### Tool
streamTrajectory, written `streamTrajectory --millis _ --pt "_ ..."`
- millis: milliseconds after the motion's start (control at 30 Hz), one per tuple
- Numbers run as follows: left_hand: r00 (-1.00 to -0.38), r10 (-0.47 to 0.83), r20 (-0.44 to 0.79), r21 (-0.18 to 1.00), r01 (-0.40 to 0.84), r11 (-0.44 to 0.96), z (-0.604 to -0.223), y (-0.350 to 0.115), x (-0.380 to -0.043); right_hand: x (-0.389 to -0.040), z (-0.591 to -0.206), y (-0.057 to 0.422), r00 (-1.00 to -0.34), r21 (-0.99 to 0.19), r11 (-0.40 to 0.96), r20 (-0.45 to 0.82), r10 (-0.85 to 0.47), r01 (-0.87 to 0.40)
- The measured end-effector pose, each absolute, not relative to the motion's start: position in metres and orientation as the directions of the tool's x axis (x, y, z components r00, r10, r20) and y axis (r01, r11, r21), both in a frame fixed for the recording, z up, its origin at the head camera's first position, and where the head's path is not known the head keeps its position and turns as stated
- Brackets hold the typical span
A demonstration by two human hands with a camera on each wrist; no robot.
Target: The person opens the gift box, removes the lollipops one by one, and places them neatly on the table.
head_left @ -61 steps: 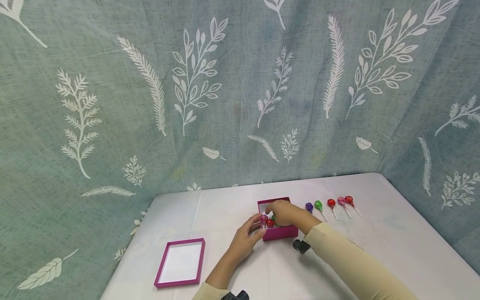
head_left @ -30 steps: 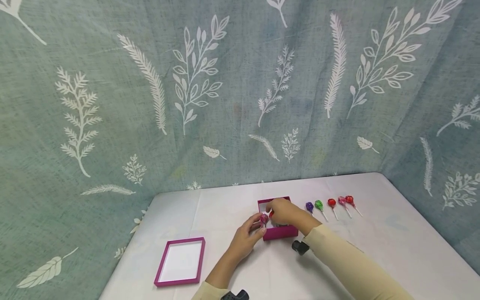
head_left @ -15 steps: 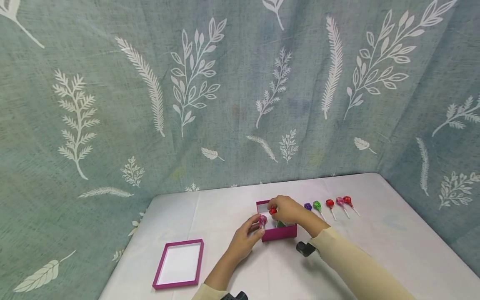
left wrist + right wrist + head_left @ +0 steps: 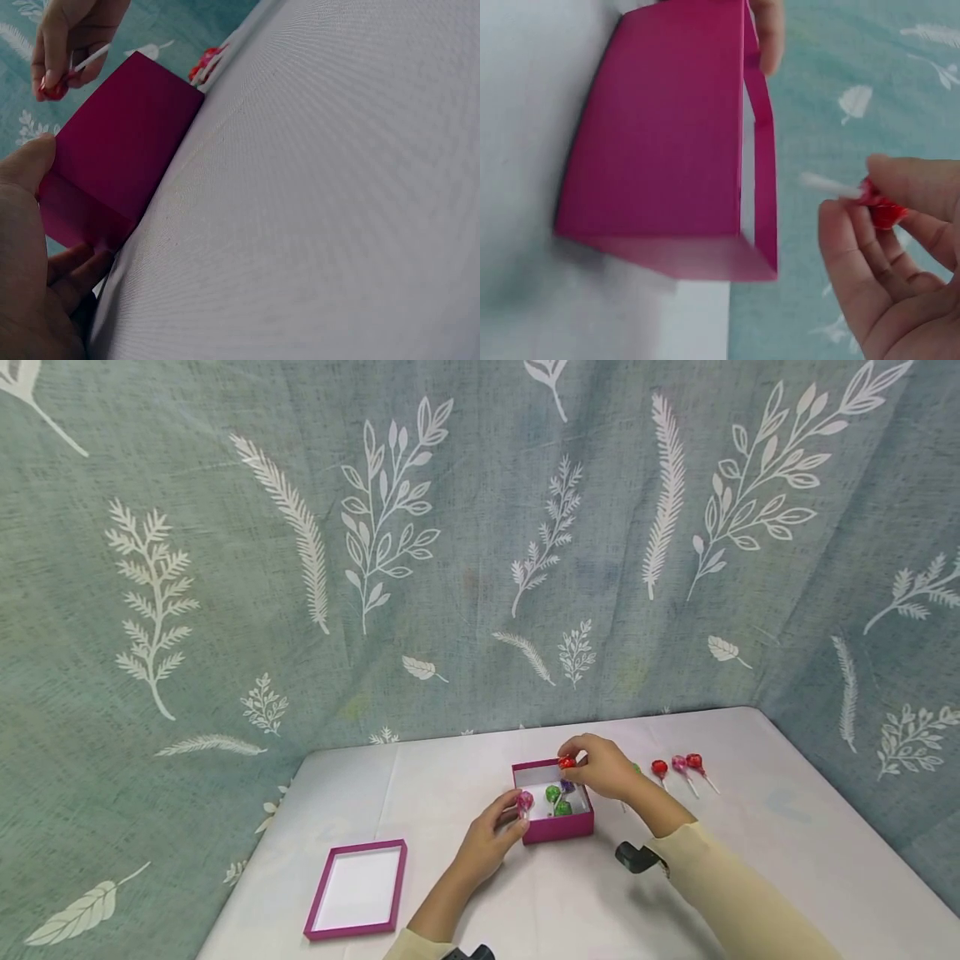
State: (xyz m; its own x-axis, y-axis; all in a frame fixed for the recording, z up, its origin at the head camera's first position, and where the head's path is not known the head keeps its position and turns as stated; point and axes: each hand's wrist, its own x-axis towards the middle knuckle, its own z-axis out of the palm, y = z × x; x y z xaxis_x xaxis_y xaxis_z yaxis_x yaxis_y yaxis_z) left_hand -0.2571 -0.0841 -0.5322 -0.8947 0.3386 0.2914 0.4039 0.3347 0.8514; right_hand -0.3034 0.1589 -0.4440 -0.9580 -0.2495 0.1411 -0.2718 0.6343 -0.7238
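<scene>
A magenta box [image 4: 558,828] stands open-topped on the white-covered table. My left hand [image 4: 486,839] grips its left side, with the thumb at the near corner in the head view. Inside that corner, by my fingers, a pink lollipop [image 4: 525,800] shows. Two green lollipops [image 4: 552,793] and a purple lollipop [image 4: 567,785] also lie in the box. Over the box's far right corner, my right hand [image 4: 607,768] pinches a red lollipop [image 4: 567,762]. In the right wrist view the red lollipop [image 4: 887,215] is held by its wrapped head, its white stick pointing toward the box [image 4: 660,120].
To the right of the box lie a red lollipop [image 4: 659,767], a pink lollipop [image 4: 679,763] and another red lollipop [image 4: 694,761]. A green one [image 4: 636,768] is mostly behind my right hand. At the left lies a magenta-rimmed lid [image 4: 352,932]. A leaf-patterned curtain [image 4: 450,568] hangs behind the table.
My right hand has picked the red lollipop up from among the others in the box and moved it up and right, uncovering the green and purple ones. My left hand stays at the box.
</scene>
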Motion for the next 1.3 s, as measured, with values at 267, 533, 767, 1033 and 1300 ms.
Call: streamTrajectory --millis 267,533,767,1033,1300 --pt "-0.885 0.346 0.313 0.841 0.427 0.333 -0.516 -0.084 -0.246 -0.292 -0.466 0.178 -0.993 -0.876 0.476 0.033 -0.109 -0.081" --pt "-0.901 0.340 0.270 0.845 0.391 0.366 -0.552 -0.088 -0.271 -0.279 -0.491 0.200 -0.996 -0.897 0.434 0.054 -0.076 -0.082" --pt "-0.894 0.355 0.274 0.837 0.404 0.370 -0.552 -0.089 -0.272 -0.269 -0.499 0.212 -0.995 -0.915 0.397 0.047 -0.083 -0.077" --pt "-0.912 0.340 0.228 0.840 0.361 0.406 -0.553 -0.089 -0.271 -0.258 -0.505 0.225 -0.998 -0.881 0.471 0.005 -0.057 -0.032" --pt "-0.913 0.337 0.229 0.838 0.361 0.409 -0.551 -0.088 -0.271 -0.252 -0.516 0.238 -0.998 -0.872 0.489 -0.015 -0.059 -0.015"
